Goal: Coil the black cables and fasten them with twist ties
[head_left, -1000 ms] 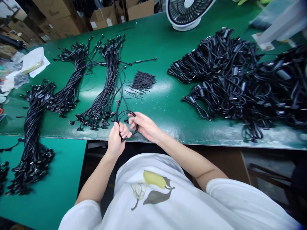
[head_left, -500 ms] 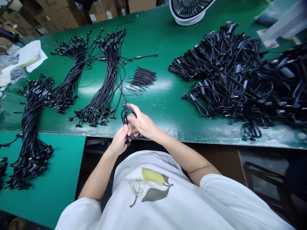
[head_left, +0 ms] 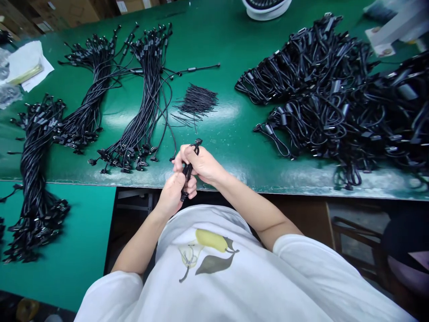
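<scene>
A folded black cable [head_left: 188, 169] is gripped between two bare hands over the near edge of a green tabletop [head_left: 231, 152]. The left hand [head_left: 172, 192] is closed around its lower part; the right hand [head_left: 203, 163], fingers curled in, holds it higher up, a plug [head_left: 198, 141] jutting out above the knuckles.

The cable appears gathered into a narrow bunch, its folding seemingly well along. No fastening can be made out on it. Thin black strips [head_left: 199, 102] lie in a loose pile just beyond the hands.

At right, a large heap [head_left: 311, 107] of looped cables looks like the finished share. At left, three long bundles [head_left: 147, 89] of unfolded cables look like the share left over; the leftmost hangs over onto a lower green surface [head_left: 87, 223]. By that reading much is done and plenty remains, though neither lot can be counted.

The fingers hide most of the held cable, and which fingers belong to which hand is unclear where they meet. The heap runs out of frame at right, where it blurs; another dark clump is cut off at the left edge, and only the base of a fan [head_left: 268, 11] shows at top.
</scene>
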Demonstrator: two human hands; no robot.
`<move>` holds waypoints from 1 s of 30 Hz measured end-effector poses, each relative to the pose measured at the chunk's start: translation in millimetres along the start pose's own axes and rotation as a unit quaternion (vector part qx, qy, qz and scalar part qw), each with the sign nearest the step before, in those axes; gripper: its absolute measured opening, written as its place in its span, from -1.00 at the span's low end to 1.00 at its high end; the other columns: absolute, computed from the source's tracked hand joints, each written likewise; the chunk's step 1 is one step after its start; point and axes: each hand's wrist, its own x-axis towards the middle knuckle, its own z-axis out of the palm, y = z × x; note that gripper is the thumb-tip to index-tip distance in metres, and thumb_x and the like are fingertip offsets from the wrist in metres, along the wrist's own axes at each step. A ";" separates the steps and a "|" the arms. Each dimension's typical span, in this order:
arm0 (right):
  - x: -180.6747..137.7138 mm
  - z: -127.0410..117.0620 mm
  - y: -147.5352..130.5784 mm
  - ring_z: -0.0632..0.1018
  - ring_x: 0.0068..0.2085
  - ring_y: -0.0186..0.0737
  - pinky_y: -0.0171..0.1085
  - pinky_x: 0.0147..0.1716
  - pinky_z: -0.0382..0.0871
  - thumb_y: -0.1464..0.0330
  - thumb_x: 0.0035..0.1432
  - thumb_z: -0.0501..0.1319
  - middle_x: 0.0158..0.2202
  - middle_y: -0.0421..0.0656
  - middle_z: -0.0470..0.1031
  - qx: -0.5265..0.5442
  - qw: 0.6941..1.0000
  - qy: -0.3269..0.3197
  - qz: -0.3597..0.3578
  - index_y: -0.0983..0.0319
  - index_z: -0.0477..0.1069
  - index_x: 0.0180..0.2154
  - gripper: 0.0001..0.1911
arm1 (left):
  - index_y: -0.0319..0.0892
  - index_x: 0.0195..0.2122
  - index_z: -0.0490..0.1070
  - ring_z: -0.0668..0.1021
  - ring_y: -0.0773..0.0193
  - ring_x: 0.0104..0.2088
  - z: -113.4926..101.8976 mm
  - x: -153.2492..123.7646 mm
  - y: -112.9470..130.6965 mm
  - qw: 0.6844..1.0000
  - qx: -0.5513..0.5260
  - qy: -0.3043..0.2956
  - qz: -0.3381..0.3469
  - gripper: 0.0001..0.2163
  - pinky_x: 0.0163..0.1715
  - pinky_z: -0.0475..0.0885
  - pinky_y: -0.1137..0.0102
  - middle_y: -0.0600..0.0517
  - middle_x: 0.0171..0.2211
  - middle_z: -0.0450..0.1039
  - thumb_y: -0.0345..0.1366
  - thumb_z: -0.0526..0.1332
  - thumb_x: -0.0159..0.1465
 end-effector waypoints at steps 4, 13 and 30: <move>1.9 -2.8 -10.4 0.39 -0.56 -0.46 -0.47 -0.70 0.10 -0.06 -0.05 0.37 -0.50 -0.34 0.30 0.091 0.993 0.036 0.065 0.20 0.23 -0.35 -0.47 | -0.27 -0.30 0.40 0.17 0.50 -0.62 -2.9 0.7 0.8 0.999 0.008 0.021 -0.045 -0.55 -0.68 0.15 0.58 0.17 -0.59 0.13 0.11 0.27 0.18; 5.4 -4.9 -22.9 0.05 -0.68 -0.62 -0.50 -0.75 -0.13 -0.14 0.00 0.28 -0.53 -0.39 0.13 0.122 0.990 0.064 0.042 0.21 0.24 -0.36 -0.45 | -0.28 -0.28 0.42 0.27 0.48 -0.57 -4.0 12.1 9.8 0.991 0.004 -0.071 -0.111 -0.65 -0.59 0.26 0.56 0.13 -0.53 0.19 -0.06 0.37 0.16; 30.6 -123.1 -20.2 0.46 -0.34 -0.27 -0.27 -0.24 0.31 0.24 0.17 0.22 -0.37 -0.18 0.45 -0.477 0.859 0.185 0.005 0.23 0.38 -0.34 -0.82 | -0.21 -0.42 0.30 0.22 0.48 -0.58 -40.0 19.2 -9.5 0.995 -0.048 0.076 -0.037 -0.65 -0.56 0.20 0.55 0.18 -0.57 0.09 -0.06 0.39 0.15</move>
